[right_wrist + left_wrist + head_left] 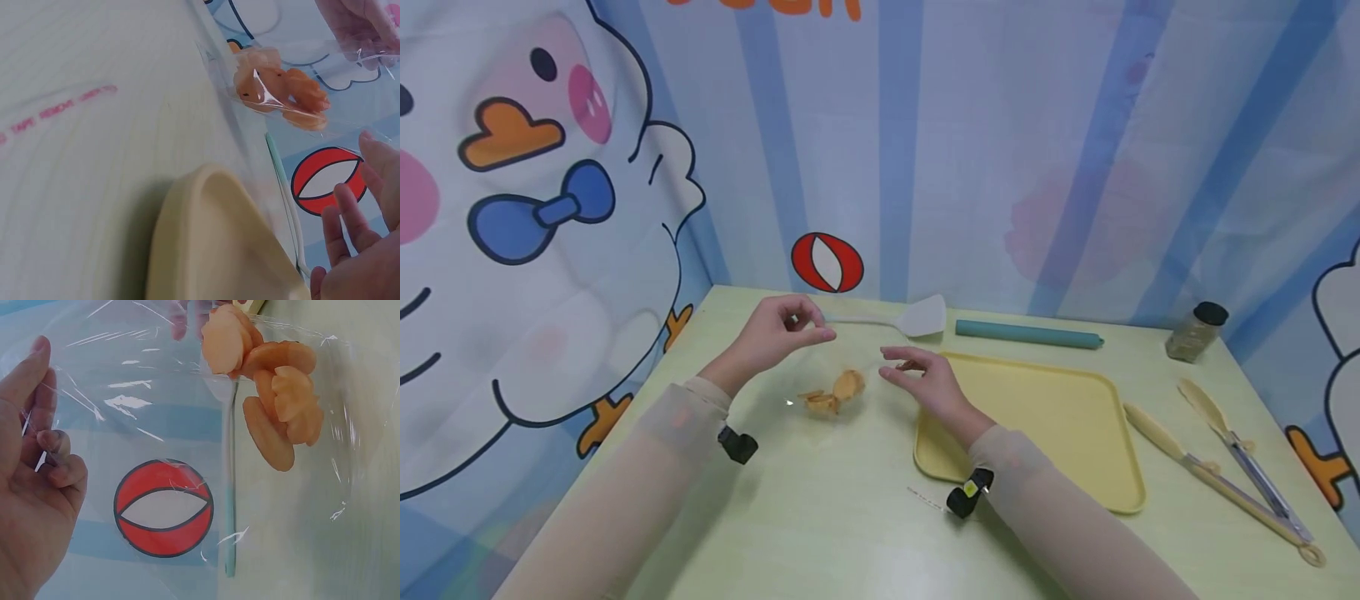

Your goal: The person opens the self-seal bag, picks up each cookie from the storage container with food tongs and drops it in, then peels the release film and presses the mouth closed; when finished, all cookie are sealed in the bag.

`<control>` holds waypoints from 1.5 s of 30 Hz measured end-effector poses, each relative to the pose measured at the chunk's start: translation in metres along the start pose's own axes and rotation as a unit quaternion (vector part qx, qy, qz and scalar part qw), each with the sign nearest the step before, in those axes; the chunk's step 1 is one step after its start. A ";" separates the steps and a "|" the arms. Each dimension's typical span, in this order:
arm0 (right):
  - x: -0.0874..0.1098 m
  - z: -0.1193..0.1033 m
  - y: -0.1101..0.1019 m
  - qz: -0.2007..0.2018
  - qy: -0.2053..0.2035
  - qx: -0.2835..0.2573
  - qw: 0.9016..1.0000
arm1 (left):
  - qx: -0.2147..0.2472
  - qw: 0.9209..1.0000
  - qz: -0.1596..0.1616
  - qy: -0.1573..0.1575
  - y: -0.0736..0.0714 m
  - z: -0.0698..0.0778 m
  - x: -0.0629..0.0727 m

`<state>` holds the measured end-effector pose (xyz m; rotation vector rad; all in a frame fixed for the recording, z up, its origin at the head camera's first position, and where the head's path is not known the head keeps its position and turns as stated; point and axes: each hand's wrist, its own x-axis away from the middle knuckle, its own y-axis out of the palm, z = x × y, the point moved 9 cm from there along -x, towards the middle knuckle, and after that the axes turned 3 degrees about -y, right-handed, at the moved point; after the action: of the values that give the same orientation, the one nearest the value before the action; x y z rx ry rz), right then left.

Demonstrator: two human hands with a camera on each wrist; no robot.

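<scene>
A clear plastic bag (pixel 131 400) is spread between both hands above the table. Inside it lie several orange slices (pixel 835 393), some oval and some with scalloped edges. My left hand (pixel 775 333) pinches the bag's film at one side between thumb and fingers. At the other side my right hand (pixel 928 383) holds the film with thumb and forefinger, its other fingers loosely bent. The right wrist view shows the right hand (pixel 369 231) at the lower right, close to the bag's edge. Because the film is transparent, its exact outline is hard to follow.
A yellow tray (pixel 1037 417) lies under the right forearm. Behind stand a white spatula (pixel 921 318) and a teal rod (pixel 1028 334). Tongs (pixel 1240 467) and a black-lidded jar (pixel 1197 332) are at the right. Printed cloth (pixel 970 150) hangs along the table's back edge.
</scene>
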<state>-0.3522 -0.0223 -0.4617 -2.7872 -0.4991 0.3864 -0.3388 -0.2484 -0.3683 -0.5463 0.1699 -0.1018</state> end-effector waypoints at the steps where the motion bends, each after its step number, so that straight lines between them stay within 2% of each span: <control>1: 0.000 0.000 0.000 0.001 0.001 0.000 1.000 | 0.001 1.000 0.001 0.000 0.000 0.000 0.000; 6: 0.003 0.000 0.000 0.005 0.020 -0.002 1.000 | 0.009 1.000 0.006 0.001 0.001 0.001 0.001; 9: 0.004 -0.001 -0.002 0.021 0.027 -0.010 0.999 | 0.011 1.000 0.008 -0.004 0.001 0.000 0.001; 17: 0.005 -0.007 -0.012 0.076 0.026 -0.048 0.996 | 0.003 1.000 0.011 -0.001 -0.004 -0.004 0.001; 24: 0.003 -0.019 -0.025 0.094 0.009 -0.055 0.994 | -0.006 1.000 0.021 0.001 -0.014 -0.012 0.001; 31: 0.000 -0.039 -0.042 0.086 -0.020 -0.060 0.994 | 0.006 1.000 0.027 -0.001 -0.023 -0.013 0.003; 37: -0.003 -0.054 -0.054 0.076 -0.050 -0.030 0.995 | 0.009 0.999 0.040 -0.016 -0.029 -0.017 0.006; 40: -0.004 -0.050 -0.052 0.066 -0.049 -0.029 0.996 | 0.007 0.999 0.041 -0.024 -0.028 -0.020 0.008; 45: -0.004 -0.034 -0.039 0.042 -0.023 -0.022 0.999 | 0.008 0.999 0.039 -0.027 -0.024 -0.024 0.009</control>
<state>-0.3570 0.0039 -0.4169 -2.8549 -0.4077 0.4626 -0.3357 -0.2820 -0.3767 -0.5259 0.1371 -0.0120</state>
